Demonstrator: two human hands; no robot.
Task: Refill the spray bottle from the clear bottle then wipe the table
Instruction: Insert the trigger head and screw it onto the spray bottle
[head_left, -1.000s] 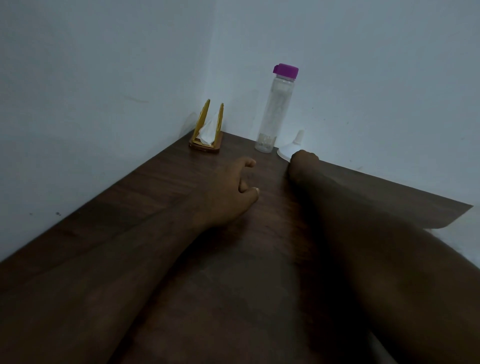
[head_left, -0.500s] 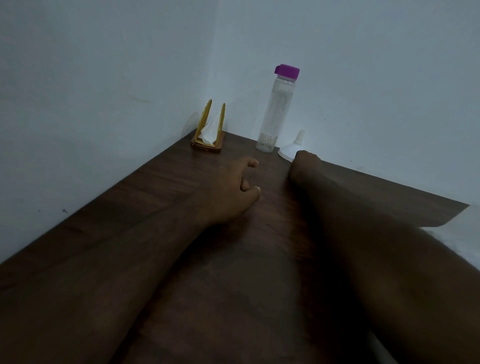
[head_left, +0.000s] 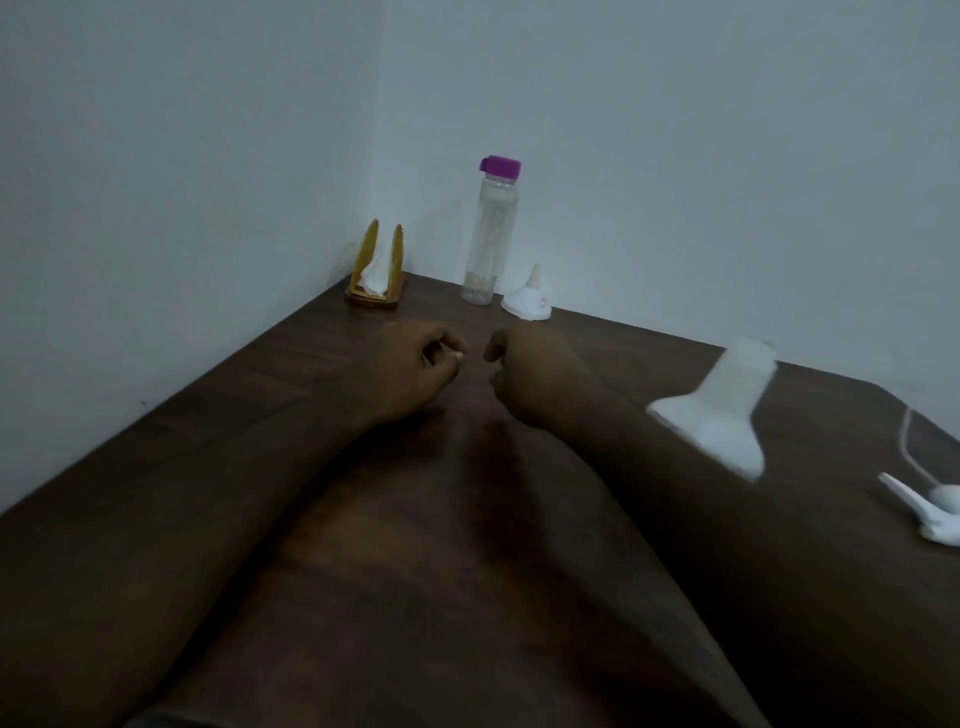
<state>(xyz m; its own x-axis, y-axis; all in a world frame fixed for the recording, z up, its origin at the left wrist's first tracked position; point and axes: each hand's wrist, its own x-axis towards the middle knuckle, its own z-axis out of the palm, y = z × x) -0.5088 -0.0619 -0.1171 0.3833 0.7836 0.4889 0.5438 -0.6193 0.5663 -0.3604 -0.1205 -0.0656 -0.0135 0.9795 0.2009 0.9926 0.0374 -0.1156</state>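
The clear bottle (head_left: 491, 239) with a purple cap stands upright near the back wall. A white funnel (head_left: 527, 304) sits mouth-down just right of it. The white spray bottle (head_left: 722, 405) lies on its side on the right of the dark wooden table (head_left: 260, 415), without its head. The white spray head (head_left: 930, 512) with its tube lies near the right edge. My left hand (head_left: 415, 364) and my right hand (head_left: 530, 374) rest on the table in front of the bottle, close together, fingers loosely curled, holding nothing.
A yellow napkin holder (head_left: 375, 270) with white tissue stands in the back corner where the two white walls meet. The table's right edge runs just past the spray head.
The view has swung right, bringing the spray bottle and spray head into sight. My hands sit closer together, and my left fingers have curled in more.
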